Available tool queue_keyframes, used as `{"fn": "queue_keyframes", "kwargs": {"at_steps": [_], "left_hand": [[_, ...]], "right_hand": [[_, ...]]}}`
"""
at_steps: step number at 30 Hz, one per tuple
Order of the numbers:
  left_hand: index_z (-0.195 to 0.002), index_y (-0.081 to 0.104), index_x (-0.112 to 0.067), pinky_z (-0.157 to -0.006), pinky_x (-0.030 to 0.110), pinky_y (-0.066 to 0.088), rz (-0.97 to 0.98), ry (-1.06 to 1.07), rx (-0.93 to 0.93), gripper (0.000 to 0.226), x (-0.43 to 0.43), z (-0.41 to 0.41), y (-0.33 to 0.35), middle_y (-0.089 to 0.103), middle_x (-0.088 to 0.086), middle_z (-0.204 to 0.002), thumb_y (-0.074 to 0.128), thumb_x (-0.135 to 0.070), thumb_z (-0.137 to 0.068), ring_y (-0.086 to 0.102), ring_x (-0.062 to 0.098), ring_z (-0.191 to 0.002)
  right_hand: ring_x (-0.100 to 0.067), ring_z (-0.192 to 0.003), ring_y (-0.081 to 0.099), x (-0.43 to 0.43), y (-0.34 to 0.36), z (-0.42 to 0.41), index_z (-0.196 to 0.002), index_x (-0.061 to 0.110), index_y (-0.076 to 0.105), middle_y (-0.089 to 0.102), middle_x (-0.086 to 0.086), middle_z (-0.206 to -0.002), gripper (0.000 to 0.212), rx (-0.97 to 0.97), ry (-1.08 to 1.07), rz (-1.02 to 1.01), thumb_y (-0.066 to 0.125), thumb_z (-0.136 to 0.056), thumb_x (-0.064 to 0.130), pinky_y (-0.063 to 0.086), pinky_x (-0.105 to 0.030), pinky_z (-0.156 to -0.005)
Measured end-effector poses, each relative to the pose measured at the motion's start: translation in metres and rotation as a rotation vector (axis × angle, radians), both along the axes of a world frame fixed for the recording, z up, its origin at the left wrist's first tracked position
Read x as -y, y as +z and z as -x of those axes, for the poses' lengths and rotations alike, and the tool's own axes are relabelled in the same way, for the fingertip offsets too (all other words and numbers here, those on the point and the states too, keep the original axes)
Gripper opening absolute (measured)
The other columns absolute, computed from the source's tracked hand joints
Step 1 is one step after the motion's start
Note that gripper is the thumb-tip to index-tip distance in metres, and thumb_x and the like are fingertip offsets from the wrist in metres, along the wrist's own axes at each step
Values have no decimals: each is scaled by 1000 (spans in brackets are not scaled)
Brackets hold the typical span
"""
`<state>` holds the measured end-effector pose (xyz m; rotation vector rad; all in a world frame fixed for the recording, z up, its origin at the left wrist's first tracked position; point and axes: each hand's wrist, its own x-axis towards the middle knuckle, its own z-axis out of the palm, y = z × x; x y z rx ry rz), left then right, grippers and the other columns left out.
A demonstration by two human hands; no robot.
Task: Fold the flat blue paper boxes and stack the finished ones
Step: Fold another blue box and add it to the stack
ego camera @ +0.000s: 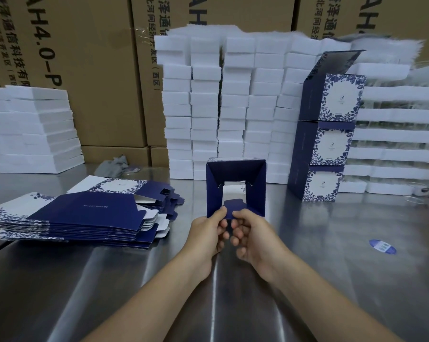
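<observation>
A half-folded dark blue paper box (pixel 256 186) is held up over the steel table (pixel 332 243), its open end facing me with side flaps angled inward. My left hand (pixel 208 230) pinches its lower left edge. My right hand (pixel 253 233) pinches the small bottom flap beside it. A pile of flat blue and white box blanks (pixel 80 213) lies on the table to the left. Three finished boxes (pixel 327 144) stand stacked at the right, the top one with its lid flap up.
Tall stacks of white foam blocks (pixel 220 107) stand behind the box, more white foam (pixel 28 129) at the far left and right. Brown cartons (pixel 97 70) form the back wall. A grey cloth (pixel 112 165) and a blue round sticker (pixel 382 246) lie on the table.
</observation>
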<state>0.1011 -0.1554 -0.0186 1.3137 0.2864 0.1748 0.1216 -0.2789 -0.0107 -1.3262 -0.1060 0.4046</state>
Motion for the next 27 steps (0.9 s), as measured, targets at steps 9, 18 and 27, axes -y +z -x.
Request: {"fn": "queue_keyframes", "kwargs": {"at_steps": [9, 18, 27], "left_hand": [[-74, 66, -19, -63, 28, 42, -23, -72, 17, 34, 1, 2, 3, 65, 4, -70, 73, -45, -95, 55, 12, -58], [-73, 66, -18, -60, 27, 41, -19, -88, 54, 33, 3, 2, 5, 63, 3, -64, 70, -38, -98, 57, 12, -55], [-73, 59, -20, -60, 28, 39, -30, -84, 33, 33, 2, 3, 4, 48, -3, -60, 71, -38, -97, 50, 12, -57]], "right_hand": [[-10, -50, 48, -5, 3, 6, -67, 14, 62, 48, 0, -58, 32, 47, -61, -70, 60, -99, 19, 31, -21, -45], [-10, -49, 46, -7, 7, 10, -64, 18, 63, 52, -1, -58, 33, 49, -89, -23, 62, -96, 26, 31, -21, -45], [-10, -46, 40, -5, 6, 9, -67, 17, 55, 42, 2, -53, 29, 59, -148, -40, 53, -96, 18, 28, -24, -47]]}}
